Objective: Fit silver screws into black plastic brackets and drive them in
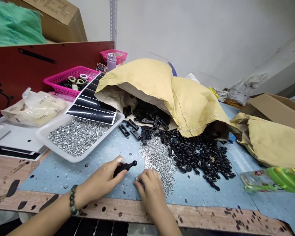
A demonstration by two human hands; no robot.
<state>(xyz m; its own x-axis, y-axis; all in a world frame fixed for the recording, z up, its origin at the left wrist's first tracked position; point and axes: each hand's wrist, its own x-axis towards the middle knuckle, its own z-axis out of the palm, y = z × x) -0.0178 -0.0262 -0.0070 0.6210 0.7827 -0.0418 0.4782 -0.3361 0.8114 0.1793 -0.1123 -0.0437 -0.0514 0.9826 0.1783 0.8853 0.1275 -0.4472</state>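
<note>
Holding a black ball-ended part [129,166] above the blue mat [110,144], left of the loose screws [159,160].
In the head view, your left hand [107,177] pinches its body between thumb and fingers; your right hand [151,188] curls inward, its grip hidden. The part looks light, stiff and slightly slick, best held by that body; its long axis runs rightward and slightly away from you, ball leading.

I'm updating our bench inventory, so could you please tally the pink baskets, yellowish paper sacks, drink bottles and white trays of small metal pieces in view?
Pink baskets: 2
Yellowish paper sacks: 3
Drink bottles: 2
White tray of small metal pieces: 1
Total: 8
</note>
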